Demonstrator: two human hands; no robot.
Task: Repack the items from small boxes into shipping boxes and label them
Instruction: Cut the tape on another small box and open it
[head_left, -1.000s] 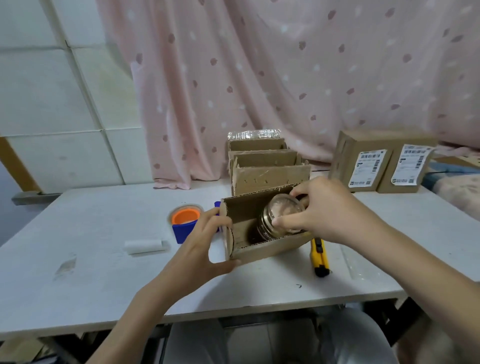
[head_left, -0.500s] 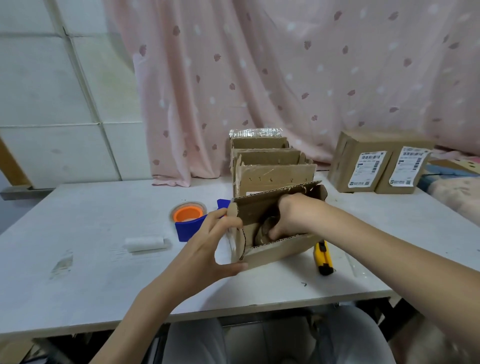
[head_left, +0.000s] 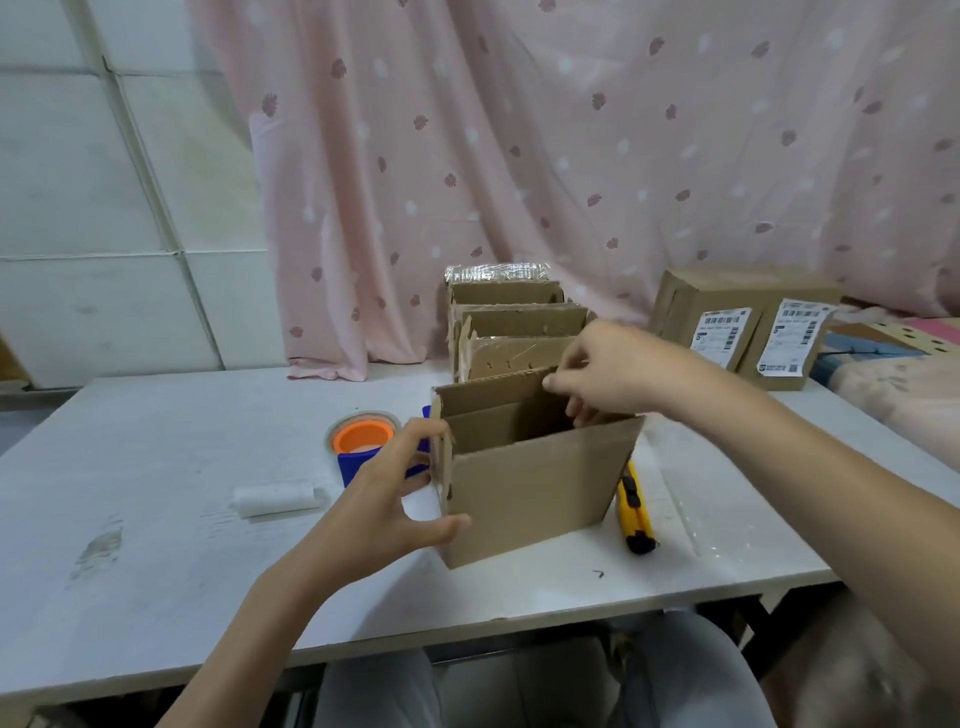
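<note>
left hand (head_left: 387, 493) grasping the open cardboard box (head_left: 530, 483) at its left edge, upright on the table (head_left: 156, 467); right hand (head_left: 605, 374) pinching its rear flap, fingers curled.

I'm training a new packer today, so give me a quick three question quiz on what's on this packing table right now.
1. True or false: the left hand grips the left edge of the open box.
2. What yellow tool lies just right of that box?
3. How many labelled boxes stand at the table's far right? A one, B two, C four.

Key: 1 true. 2 the knife. 3 B.
</note>
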